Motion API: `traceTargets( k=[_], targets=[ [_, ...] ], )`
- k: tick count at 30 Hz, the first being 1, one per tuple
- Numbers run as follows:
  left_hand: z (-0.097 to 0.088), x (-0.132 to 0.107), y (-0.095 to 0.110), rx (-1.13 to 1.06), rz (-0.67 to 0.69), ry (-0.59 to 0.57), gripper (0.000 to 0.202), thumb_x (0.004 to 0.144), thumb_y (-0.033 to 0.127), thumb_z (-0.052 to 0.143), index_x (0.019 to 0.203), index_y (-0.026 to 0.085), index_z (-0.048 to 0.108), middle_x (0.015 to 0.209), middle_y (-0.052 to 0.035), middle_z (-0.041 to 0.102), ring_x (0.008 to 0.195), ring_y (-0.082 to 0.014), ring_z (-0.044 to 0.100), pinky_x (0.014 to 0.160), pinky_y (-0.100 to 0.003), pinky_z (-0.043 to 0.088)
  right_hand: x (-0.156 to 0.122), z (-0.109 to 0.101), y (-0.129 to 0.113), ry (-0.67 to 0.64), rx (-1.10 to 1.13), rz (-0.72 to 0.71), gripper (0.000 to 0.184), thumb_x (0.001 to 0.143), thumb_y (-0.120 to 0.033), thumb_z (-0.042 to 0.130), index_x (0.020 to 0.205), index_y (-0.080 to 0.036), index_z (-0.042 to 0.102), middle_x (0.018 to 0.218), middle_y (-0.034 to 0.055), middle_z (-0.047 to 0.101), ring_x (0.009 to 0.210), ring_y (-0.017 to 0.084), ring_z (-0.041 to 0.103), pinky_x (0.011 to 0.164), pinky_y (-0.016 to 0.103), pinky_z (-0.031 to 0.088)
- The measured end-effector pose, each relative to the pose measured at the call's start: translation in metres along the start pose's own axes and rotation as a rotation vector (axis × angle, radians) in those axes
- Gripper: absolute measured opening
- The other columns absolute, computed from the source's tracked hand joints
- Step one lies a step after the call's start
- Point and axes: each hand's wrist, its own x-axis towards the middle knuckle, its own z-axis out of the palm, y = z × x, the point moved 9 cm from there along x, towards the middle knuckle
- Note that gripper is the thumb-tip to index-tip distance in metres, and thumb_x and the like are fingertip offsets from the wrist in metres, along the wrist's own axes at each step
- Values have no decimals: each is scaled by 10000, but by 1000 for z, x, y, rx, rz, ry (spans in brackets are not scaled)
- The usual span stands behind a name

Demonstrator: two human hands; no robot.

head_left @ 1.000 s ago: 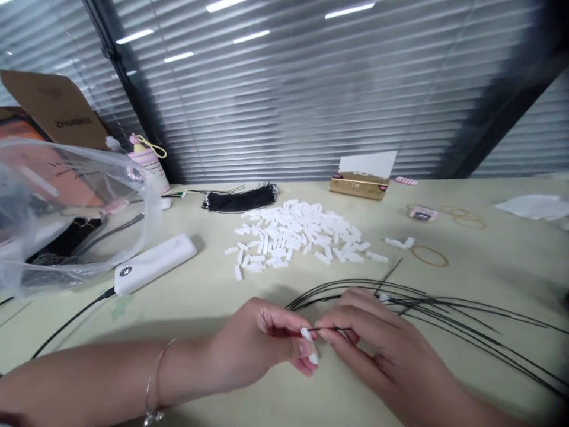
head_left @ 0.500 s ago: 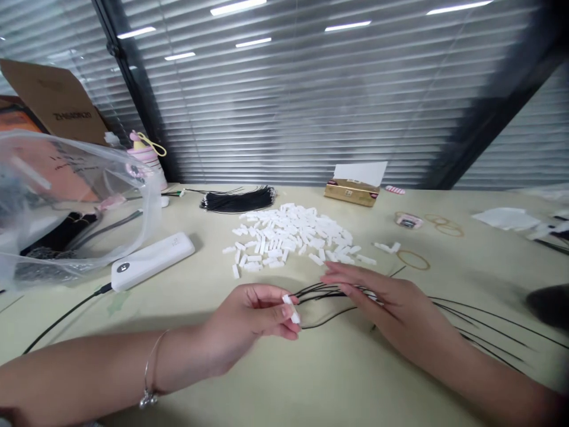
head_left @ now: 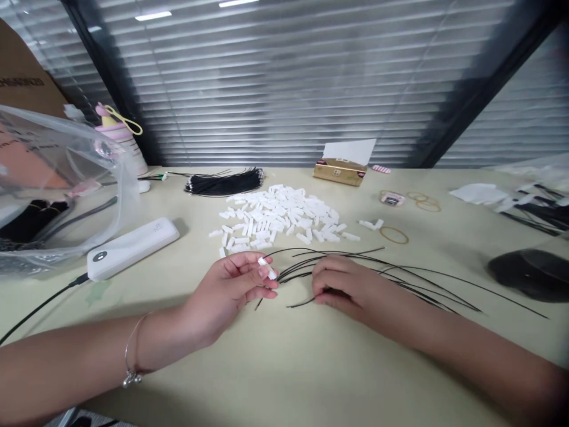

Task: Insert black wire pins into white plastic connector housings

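Head view, live from the pale counter [head_left: 311, 373]: left hand [head_left: 226, 296] up at centre, fingers [head_left: 249, 276] closed at the tips on a small white plastic piece [head_left: 267, 268]; right hand [head_left: 347, 287] just beside it, fingers [head_left: 322, 283] curled shut over thin black wires [head_left: 427, 279], strands fanning out to the right. Only a narrow gap between the two hands, with wire ends crossing it and reaching the left fingertips. Behind the hands, barely a short strip of counter before a loose pile of white plastic pieces [head_left: 275, 216], its nearest pieces just above the left hand. Toward the near edge, a broad stretch of counter under both forearms, with the edge itself showing at lower left. Over on the left, a white power bank [head_left: 133, 248] with its black cable [head_left: 40, 311], then a clear plastic bag [head_left: 57, 190] slumped against a pink water bottle [head_left: 120, 142]. Along the far side, a black wire bundle [head_left: 224, 182], a gold box [head_left: 340, 172] with white paper standing out of it, and rubber bands [head_left: 393, 235]. Far right, a dark rounded object [head_left: 528, 274]. Beyond everything, window blinds [head_left: 284, 83] behind dark frames.
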Motion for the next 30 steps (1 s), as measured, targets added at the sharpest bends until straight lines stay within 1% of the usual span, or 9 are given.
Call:
traceTargets(
  k=[3,5,8,10,13,17,19,26,30],
  targets=[
    [3,0,-2,47,2,-38,119,738,215,700,793,133,635,719,1,642,671,-84,597,649,-199,497,-1,-4,-4,34,2,24,207,920,-204,372,744,-179,479,824,39,548,800,153,519,704,299,450],
    [7,-1,-3,84,9,-74,129,730,221,707,800,135,641,704,3,643,660,-86,594,649,-209,503,-5,-15,-10,124,34,31,183,918,-197,368,771,-185,476,780,24,549,721,133,520,632,262,439],
    [14,-4,-7,151,-5,-146,112,721,204,710,785,133,653,702,5,648,652,-83,595,672,-219,512,-13,-34,-23,306,111,-3,126,900,-176,417,846,-202,528,717,-12,551,614,91,506,541,209,402],
    [18,-7,-12,182,-44,-181,94,716,188,710,772,132,660,704,5,655,651,-83,605,685,-219,515,-16,-39,-30,358,155,-31,123,872,-148,454,819,-200,552,668,-22,531,575,76,484,497,191,374],
    [20,-8,-18,205,-90,-197,82,721,190,704,761,130,667,702,-1,665,660,-88,618,691,-217,519,-14,-37,-31,380,213,-8,137,833,-126,493,737,-185,571,606,-25,502,532,70,445,449,188,334],
    [18,-6,-19,216,-106,-182,108,703,212,725,746,128,673,700,-7,669,659,-98,618,688,-228,524,-11,-33,-20,405,309,109,140,814,-162,534,721,-194,634,586,-23,523,497,71,425,426,196,317],
    [18,-6,-20,225,-109,-184,108,699,211,727,743,128,674,696,-7,671,656,-98,618,687,-228,524,-10,-31,-17,401,347,146,148,810,-171,541,708,-198,645,578,-23,521,484,70,422,409,196,304],
    [18,-5,-22,228,-108,-182,60,710,173,708,749,137,678,693,2,682,648,-86,626,686,-209,527,-10,-30,-18,412,360,180,166,786,-145,549,660,-203,638,531,-42,457,454,60,391,389,187,277],
    [18,-6,-23,219,-122,-178,25,716,141,693,740,137,687,688,6,685,636,-76,628,670,-189,527,-10,-29,-16,410,351,210,163,783,-134,549,664,-202,637,540,-44,466,462,56,400,395,175,282]
  ],
)
